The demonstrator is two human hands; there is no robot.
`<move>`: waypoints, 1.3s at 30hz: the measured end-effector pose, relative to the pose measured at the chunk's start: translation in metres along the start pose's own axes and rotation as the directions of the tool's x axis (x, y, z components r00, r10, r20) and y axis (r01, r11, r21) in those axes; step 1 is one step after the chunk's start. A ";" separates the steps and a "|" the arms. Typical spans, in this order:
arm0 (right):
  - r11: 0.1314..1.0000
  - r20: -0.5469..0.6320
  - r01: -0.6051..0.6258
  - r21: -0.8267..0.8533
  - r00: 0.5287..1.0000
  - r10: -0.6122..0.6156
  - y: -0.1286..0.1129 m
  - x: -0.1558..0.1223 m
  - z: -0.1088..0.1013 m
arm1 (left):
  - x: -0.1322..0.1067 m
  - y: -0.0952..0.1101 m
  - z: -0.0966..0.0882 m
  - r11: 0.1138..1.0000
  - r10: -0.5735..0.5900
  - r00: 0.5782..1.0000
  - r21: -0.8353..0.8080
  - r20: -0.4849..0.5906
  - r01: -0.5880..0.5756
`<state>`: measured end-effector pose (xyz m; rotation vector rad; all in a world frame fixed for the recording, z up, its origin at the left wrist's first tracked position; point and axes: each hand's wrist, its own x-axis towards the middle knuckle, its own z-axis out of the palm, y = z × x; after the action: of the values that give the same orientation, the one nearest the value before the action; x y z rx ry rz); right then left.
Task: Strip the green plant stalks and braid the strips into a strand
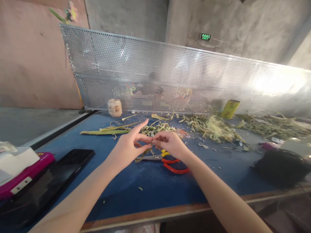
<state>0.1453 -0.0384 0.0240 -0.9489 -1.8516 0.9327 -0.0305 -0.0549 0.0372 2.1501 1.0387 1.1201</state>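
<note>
My left hand (131,145) and my right hand (170,142) meet above the blue table (150,187), both pinching a thin strip of dried plant leaf (145,152) between the fingertips. The left forefinger sticks out forward while the thumb and other fingers pinch. Part of the strip hangs down below the hands. Red-handled scissors (170,163) lie flat on the table just beneath the right hand. A small heap of green-grey leaf bits (157,128) lies right behind the hands.
A black phone (52,178) and a pink box (24,174) lie at the left. A twine spool (115,107) and a yellow-green cup (230,109) stand by the perforated metal screen (184,77). Leaf scraps (218,126) spread to the right; a black bundle (282,166) sits at the right edge.
</note>
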 end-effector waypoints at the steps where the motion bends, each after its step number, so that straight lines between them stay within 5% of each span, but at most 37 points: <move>1: 1.000 0.006 -0.016 0.005 1.000 0.016 0.002 0.001 0.001 | 0.000 -0.002 0.001 0.998 0.021 1.000 0.051 -0.002 -0.021; 6: 0.998 0.014 -0.054 -0.020 0.998 0.055 0.010 0.003 0.007 | 0.001 -0.010 0.008 0.985 0.059 0.998 0.164 0.014 -0.060; 12: 0.967 -0.024 0.089 -0.237 0.995 -0.097 0.011 0.001 0.008 | 0.002 -0.010 0.012 0.970 0.031 0.999 0.242 -0.039 -0.021; 17: 0.976 -0.021 0.079 -0.201 0.996 -0.085 0.012 0.001 0.008 | 0.002 -0.010 0.013 0.960 0.040 0.998 0.277 -0.048 -0.025; 25: 0.984 0.044 -0.096 0.149 0.995 0.090 0.008 0.004 0.009 | 0.001 -0.008 0.015 0.983 0.029 0.992 0.186 -0.121 -0.006; 31: 0.848 0.151 -0.272 0.455 0.962 0.227 0.014 0.005 0.007 | 0.002 -0.006 0.013 0.994 -0.049 0.982 -0.107 -0.181 0.029; 39: 0.800 0.140 -0.267 0.537 0.964 0.228 0.015 0.005 0.004 | 0.001 -0.001 0.013 0.971 -0.094 0.982 -0.233 -0.162 0.055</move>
<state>0.1435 -0.0290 0.0111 -0.8034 -1.3902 1.5766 -0.0192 -0.0544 0.0301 1.8467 1.0027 1.3377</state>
